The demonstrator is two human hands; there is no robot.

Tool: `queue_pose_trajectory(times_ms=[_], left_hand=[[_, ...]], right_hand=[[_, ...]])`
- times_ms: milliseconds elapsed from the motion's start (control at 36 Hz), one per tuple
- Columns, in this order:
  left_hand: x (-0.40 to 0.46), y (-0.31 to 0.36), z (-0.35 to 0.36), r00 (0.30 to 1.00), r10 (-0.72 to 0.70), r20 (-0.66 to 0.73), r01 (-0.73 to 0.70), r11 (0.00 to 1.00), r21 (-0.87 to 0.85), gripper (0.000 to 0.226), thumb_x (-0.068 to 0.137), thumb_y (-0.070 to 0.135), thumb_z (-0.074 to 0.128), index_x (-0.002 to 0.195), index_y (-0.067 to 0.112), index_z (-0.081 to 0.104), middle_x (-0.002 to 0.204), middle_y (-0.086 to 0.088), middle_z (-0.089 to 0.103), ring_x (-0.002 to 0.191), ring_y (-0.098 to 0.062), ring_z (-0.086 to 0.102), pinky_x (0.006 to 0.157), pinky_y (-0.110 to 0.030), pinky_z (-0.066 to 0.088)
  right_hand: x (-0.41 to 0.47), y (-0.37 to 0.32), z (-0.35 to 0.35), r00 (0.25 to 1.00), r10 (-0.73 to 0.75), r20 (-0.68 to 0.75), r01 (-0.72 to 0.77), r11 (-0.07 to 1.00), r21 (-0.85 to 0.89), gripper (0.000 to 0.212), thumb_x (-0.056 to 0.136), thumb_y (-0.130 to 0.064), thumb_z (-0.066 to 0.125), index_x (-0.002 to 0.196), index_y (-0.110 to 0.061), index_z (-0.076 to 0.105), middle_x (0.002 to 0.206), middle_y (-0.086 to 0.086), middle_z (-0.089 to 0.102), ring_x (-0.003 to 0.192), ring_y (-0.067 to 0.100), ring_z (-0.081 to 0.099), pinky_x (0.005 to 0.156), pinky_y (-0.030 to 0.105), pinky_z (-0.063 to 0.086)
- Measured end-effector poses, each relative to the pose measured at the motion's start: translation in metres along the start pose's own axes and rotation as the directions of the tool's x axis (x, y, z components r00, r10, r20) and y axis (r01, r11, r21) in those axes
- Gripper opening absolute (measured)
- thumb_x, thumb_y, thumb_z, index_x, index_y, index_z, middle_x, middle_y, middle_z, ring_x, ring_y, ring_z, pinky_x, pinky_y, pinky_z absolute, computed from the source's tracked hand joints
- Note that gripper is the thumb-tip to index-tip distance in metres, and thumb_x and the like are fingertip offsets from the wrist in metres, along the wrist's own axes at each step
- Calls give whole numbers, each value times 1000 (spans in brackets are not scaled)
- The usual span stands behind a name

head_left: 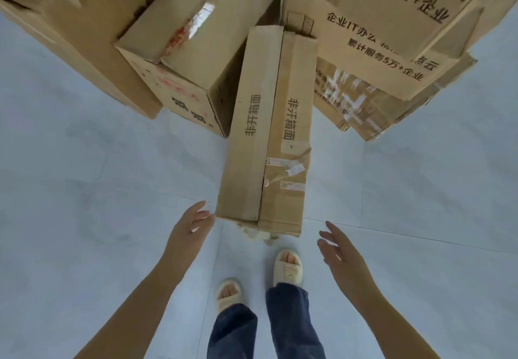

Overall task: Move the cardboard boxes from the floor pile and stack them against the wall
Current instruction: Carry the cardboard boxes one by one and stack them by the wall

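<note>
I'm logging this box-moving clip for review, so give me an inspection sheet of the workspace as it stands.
Surface: pale tiled floor, with visible seams.
Job's things: long narrow box lies nearest the person, its near end between the hands; behind it a pile of cardboard boxes, including a taped box on the left and a large printed box on the right.
Clutter: torn tape and labels on the boxes; nothing loose seen on the floor.
Hands: left hand open, at or very near the long box's near left corner; right hand open, clear of the box.
Cables: nothing seen.
Surroundings: person's feet in light slippers, dark trousers; no wall identifiable.
</note>
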State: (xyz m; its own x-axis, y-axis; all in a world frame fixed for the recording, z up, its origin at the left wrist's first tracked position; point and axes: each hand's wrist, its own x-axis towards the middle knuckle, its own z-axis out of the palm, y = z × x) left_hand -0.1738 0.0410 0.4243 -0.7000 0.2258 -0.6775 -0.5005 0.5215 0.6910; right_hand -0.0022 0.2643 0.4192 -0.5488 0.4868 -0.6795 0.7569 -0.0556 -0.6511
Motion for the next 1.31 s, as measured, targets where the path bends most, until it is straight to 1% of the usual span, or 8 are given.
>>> queue_pose_trajectory(times_ms=[194, 333, 444, 806, 917, 1056, 1167, 1306], left_hand=[[109, -53, 46, 987, -155, 29, 157, 985, -71, 86, 78, 53, 69, 148, 24, 29, 147, 3, 42, 134, -15, 42, 114, -42, 31], [133, -69, 54, 981, -130, 146, 145, 985, -97, 84, 51, 66, 79, 123, 34, 50, 117, 13, 64, 108, -6, 61, 97, -28, 48], [139, -78, 54, 980, -110, 167, 139, 975, -173, 105, 34, 75, 80, 126, 34, 51, 119, 12, 66, 110, -5, 61, 95, -27, 47], [49, -7, 39, 982, -138, 132, 174, 929, -326, 99, 38, 70, 82, 128, 39, 51, 114, 14, 67, 113, -12, 60, 98, -53, 46], [2, 18, 28, 985, -134, 112, 167, 913, -372, 61, 71, 46, 77, 126, 35, 53, 106, 12, 70, 100, -10, 66, 92, -49, 52], [-68, 47, 10, 988, -124, 91, 150, 907, -393, 45, 82, 33, 65, 126, 34, 54, 106, 9, 71, 92, -11, 69, 83, -45, 56], [-126, 59, -7, 992, -104, 71, 124, 911, -394, 46, 85, 31, 64, 129, 32, 52, 109, 8, 70, 91, -11, 69, 87, -47, 55], [-189, 73, -25, 998, -36, 51, 53, 919, -390, 45, 88, 34, 60, 132, 32, 51, 115, 8, 68, 96, -13, 68, 86, -49, 55]], right_hand=[[115, 32, 44, 990, 91, 108, -99, 992, 75, 71, 93, -37, 51, 151, -29, 11, 157, -3, 23, 140, 17, 32, 106, 33, 37], [140, 53, 62, 980, 9, 199, -53, 975, 217, 45, 90, -31, 58, 123, -51, 34, 122, -21, 53, 101, -12, 58, 74, 10, 50], [145, 61, 70, 978, 2, 209, -67, 951, 303, 60, 77, -43, 59, 131, -47, 34, 122, -22, 56, 103, -8, 59, 84, 15, 51], [52, -11, 21, 991, -15, 134, -49, 885, 463, 82, 57, -68, 71, 130, -54, 37, 109, -33, 63, 102, -3, 63, 78, 22, 56], [6, -32, 4, 991, -28, 127, -27, 911, 412, 105, 31, -87, 68, 128, -60, 39, 111, -33, 62, 102, 3, 64, 82, 35, 53], [-61, -58, -10, 990, -44, 137, -12, 923, 386, 95, 45, -78, 73, 132, -58, 39, 112, -29, 64, 105, 13, 65, 91, 52, 52], [-117, -75, -17, 992, -43, 117, -7, 918, 397, 43, 94, -36, 53, 132, -53, 40, 114, -19, 66, 102, 16, 67, 81, 43, 56], [-175, -95, -27, 985, -140, 103, 100, 941, 323, 39, 99, -33, 45, 135, -48, 41, 122, -10, 64, 104, 18, 66, 84, 51, 55]])
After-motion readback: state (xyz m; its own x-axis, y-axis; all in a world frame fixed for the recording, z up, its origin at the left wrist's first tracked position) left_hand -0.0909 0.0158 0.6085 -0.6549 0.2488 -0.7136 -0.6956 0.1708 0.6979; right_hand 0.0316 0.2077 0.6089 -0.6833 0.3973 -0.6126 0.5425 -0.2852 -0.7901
